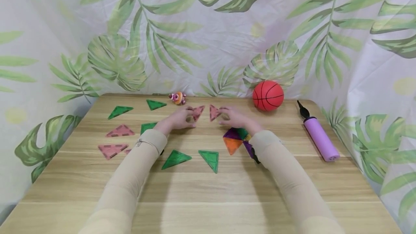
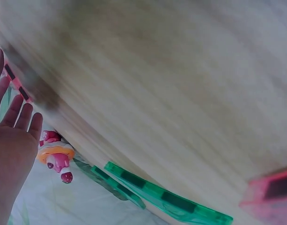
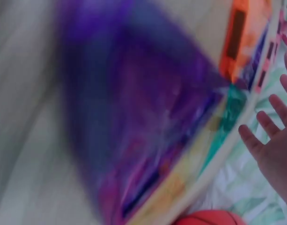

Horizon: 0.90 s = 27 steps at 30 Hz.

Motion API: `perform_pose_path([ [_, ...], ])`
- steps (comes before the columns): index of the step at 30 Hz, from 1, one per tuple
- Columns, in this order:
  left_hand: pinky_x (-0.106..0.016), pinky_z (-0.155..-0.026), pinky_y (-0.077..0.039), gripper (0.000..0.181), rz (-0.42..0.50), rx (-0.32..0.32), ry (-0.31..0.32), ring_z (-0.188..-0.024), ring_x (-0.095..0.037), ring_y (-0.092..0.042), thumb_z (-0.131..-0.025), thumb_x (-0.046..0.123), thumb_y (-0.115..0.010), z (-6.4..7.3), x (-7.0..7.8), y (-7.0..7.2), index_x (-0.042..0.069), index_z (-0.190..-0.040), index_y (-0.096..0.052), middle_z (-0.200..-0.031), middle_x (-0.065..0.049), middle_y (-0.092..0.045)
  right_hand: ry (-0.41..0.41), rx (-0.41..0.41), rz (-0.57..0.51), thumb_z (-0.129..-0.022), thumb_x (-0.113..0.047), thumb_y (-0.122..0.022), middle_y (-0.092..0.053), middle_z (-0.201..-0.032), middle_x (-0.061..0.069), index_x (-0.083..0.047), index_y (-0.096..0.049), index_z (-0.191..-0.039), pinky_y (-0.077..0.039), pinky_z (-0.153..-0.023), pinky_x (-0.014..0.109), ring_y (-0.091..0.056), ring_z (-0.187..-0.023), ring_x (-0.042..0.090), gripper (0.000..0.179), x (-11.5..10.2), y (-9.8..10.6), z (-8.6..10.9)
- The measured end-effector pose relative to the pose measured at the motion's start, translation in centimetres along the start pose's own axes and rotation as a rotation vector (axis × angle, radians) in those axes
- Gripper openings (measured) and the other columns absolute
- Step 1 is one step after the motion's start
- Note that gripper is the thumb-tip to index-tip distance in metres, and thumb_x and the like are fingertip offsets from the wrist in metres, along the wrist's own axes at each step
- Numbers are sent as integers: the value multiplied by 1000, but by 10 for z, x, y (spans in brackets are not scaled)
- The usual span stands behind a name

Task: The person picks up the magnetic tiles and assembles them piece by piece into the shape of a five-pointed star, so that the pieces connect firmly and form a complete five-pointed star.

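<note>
While the left hand (image 1: 177,119) and right hand (image 1: 237,117) face each other toward the back of the table (image 1: 208,201), each has fingertips at a red triangle: left red triangle (image 1: 199,112), right red triangle (image 1: 212,113), points apart, narrow gap between. Fingers loosely bent, thumbs held off from them; can't tell if either hand truly pinches, since the wrist views cut off or hide the contact.

Triangles look like thin hard plastic: probably light, stiff, slick on the faces, not very fragile. Dark bars along the rims are likely magnets, so edges may snap together or grab a neighbour. Best hold is thumb and finger on the outer sides, leaving the facing edges free; pointed corners give little to grip.

Back edge is near, with the leafy curtain (image 1: 224,35) behind. Small toy (image 1: 178,98) sits just beyond the left hand, red ball (image 1: 268,95) off past the right. Orange triangle (image 1: 232,146) and purple triangle (image 1: 232,133) lie by the right forearm, easy to snag; green triangle (image 1: 148,128) beside the left wrist likewise. Most room: bare wood at the front, nearest the person.
</note>
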<state>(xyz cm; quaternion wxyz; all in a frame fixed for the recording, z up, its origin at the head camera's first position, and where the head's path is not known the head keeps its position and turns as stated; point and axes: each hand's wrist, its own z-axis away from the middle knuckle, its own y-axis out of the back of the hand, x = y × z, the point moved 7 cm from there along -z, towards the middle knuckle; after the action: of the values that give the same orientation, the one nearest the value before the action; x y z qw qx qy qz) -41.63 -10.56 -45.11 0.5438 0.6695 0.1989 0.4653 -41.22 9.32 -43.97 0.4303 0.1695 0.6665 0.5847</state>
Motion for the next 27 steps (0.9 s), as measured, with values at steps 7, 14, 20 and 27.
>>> perform_pose_path([
  [7, -47, -107, -32, 50, -30, 10, -3, -125, -36, -43, -88, 28, -68, -1, -2, -1, 5, -131, -55, -137, -19, -43, -7, -81, 81, -94, -36, -57, -26, -154, 12, -15, -39, -145, -17, -114, 49, -23, -139, 38, 58, -3, -17, -9],
  [14, -47, -109, -30, 49, -65, 13, -72, -128, -36, -40, -89, 27, -65, -7, 13, -3, 5, -132, -55, -137, -21, -44, 1, -72, 76, -94, -36, -56, -27, -154, 11, -14, -40, -145, -18, -113, 52, -24, -138, 40, 57, -5, -15, -7],
  [20, -46, -108, -31, 50, -92, -5, -61, -126, -35, -43, -89, 28, -65, -12, 22, -7, 6, -133, -54, -137, -21, -44, -32, -88, 123, -95, -43, -52, -25, -155, 7, -18, -36, -147, -21, -111, 54, -24, -138, 39, 59, -3, -20, -10],
  [27, -46, -107, -32, 54, -74, 6, -108, -126, -36, -42, -88, 30, -67, -5, 22, -1, 5, -133, -53, -135, -21, -45, -12, -87, 92, -94, -43, -54, -25, -155, 8, -19, -35, -147, -20, -111, 56, -22, -140, 36, 61, -5, -19, -7],
])
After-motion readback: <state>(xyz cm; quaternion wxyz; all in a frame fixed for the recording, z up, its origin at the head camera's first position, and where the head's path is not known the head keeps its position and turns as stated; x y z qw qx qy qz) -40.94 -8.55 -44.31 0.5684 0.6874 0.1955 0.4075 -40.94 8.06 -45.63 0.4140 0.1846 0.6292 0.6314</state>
